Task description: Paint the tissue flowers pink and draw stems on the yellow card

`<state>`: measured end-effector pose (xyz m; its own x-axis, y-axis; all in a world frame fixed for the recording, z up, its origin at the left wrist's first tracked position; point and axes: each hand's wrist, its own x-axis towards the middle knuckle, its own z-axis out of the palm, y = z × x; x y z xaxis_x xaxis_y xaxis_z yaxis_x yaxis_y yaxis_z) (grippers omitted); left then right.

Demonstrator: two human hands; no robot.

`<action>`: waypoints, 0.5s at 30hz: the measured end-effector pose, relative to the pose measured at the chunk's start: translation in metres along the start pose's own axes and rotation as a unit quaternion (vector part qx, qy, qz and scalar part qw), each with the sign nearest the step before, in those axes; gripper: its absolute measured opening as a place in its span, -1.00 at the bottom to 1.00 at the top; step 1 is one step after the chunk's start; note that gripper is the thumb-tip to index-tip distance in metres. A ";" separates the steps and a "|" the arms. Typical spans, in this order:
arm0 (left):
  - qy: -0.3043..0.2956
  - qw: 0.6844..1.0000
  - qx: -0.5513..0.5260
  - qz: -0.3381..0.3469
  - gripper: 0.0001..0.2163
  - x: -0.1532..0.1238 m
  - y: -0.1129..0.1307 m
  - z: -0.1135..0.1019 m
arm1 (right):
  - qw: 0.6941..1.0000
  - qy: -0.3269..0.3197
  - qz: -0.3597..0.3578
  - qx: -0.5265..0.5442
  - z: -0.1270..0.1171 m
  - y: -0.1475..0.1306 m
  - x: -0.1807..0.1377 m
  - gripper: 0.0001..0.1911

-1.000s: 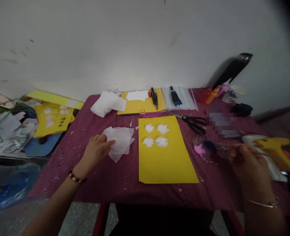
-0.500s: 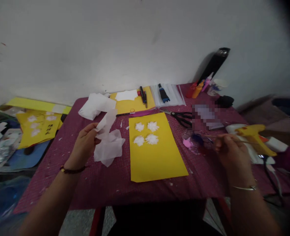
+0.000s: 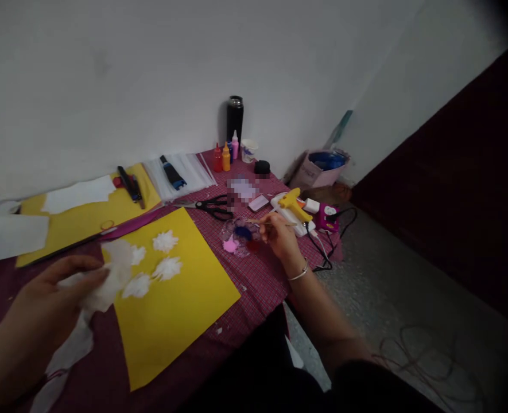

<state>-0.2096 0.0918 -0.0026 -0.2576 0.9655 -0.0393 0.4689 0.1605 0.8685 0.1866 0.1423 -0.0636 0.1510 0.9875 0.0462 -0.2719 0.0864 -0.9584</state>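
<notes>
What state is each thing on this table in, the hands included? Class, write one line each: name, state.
Left hand: pinching white tissue
Right hand: holding thin stick
Yellow sheet: lying flat, bearing white tufts
Clear palette: holding pink, blue and red paint
Scissors: lying down, blade opening unclear
Black flask: upright
Red bottle: upright
Orange bottle: upright
Paper cup: upright
Yellow glue gun: lying unheld

Craft corner: glue gun (image 3: pixel 294 203), scissors (image 3: pixel 201 205), yellow paper (image 3: pixel 180 321).
</notes>
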 end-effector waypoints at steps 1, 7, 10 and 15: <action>0.044 0.999 0.016 0.010 -0.84 -0.001 0.010 0.007 | 1.000 -0.004 0.002 0.005 0.001 0.000 -0.001 -0.69; 0.134 0.989 -0.003 0.064 -0.83 0.001 0.037 0.038 | 0.999 -0.011 -0.004 0.052 0.001 0.001 -0.001 -0.83; 0.093 0.992 -0.077 0.033 -0.85 0.005 0.028 0.044 | 0.997 -0.026 -0.003 0.071 0.008 -0.005 -0.003 -0.82; 0.057 0.979 -0.197 0.005 -0.83 0.002 0.026 0.064 | 0.979 -0.133 0.026 0.149 0.055 -0.028 -0.030 -0.75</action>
<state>-0.1440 0.1109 -0.0120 -0.3574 0.9340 0.0049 0.1147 0.0387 0.9926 0.1376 0.1175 -0.0228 -0.1128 0.9876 0.1088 -0.5447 0.0301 -0.8381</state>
